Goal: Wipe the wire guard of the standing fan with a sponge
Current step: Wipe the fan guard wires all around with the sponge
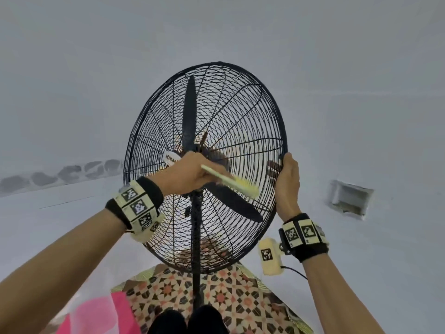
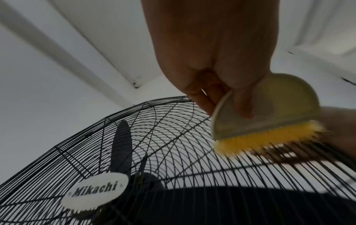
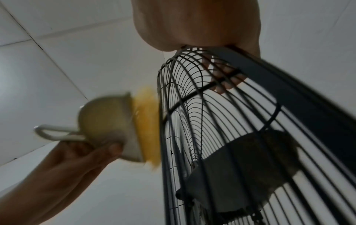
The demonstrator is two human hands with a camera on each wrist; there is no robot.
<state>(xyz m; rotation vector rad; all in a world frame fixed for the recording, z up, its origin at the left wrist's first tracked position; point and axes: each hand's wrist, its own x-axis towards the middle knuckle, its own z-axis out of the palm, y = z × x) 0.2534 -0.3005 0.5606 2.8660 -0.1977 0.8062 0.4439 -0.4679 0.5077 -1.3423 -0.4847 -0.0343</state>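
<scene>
Two hands share the work here: the left hand (image 1: 186,173) pinches a pale plastic scrubber with a yellow bristly pad (image 1: 231,181), thumb on its flat back and fingers underneath, while the right hand (image 1: 287,183) is clamped on the right rim of the round black wire guard (image 1: 240,112) of the standing fan, thumb in front and fingers hooked through to the back. The yellow pad lies against the front wires just right of the hub, between the white oval Mikachi badge (image 2: 95,191) and the gripping right hand, and it looks smeared in both wrist views, so I take it a stroke is under way. To do this step well, I'd say keep the pad flat to the wires rather than on its edge, and run it outward along the radial spokes toward the rim, since the fine concentric rings would snag a sideways drag. The right hand ought to hold firm, because the guard sits high on a thin black pole (image 1: 196,237) and would likely swing or tip under pressure (the head looks tilted as it is). Press lightly; the wires seem thin enough to flex toward the dark blades (image 1: 189,116) behind them. The pole comes down to a patterned tile-print mat (image 1: 240,297) on the floor, a poor footing for hard shoves.
</scene>
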